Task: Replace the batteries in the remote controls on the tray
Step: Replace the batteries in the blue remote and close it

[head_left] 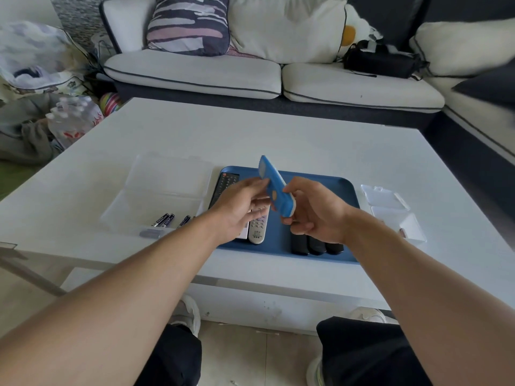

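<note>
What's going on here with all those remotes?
A person sits at a white table and holds a blue remote up over a blue tray. The right hand grips its lower end; the left hand touches its side with straightish fingers. More remotes lie on the tray, among them a grey one and three black ones. Batteries lie in a clear box to the left.
</note>
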